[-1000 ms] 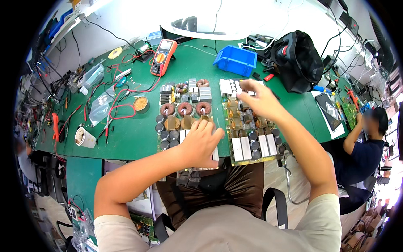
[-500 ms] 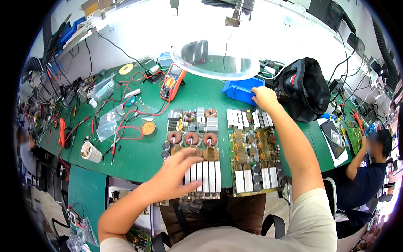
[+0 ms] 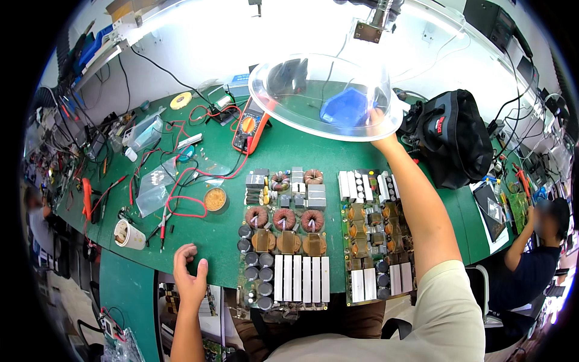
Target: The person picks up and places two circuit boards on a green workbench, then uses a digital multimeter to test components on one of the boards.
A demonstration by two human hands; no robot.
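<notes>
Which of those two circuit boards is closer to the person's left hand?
The left board, with its row of three brown rings. It lies between the left hand and the other board, which sits farther right.

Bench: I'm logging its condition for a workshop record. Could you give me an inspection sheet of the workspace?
Surface: green tabletop, small bits scattered at left.
Work items: left board and right board side by side; blue bin beyond, seen through a clear disc.
Clutter: multimeter, tin, cup, black bag.
Hands: left hand empty, fingers loosely bent, near the front edge; right hand at the bin, grip unclear through the disc.
Cables: red lead from the multimeter, tangled with others at left.
Surroundings: co-worker at right; another person far left.
</notes>
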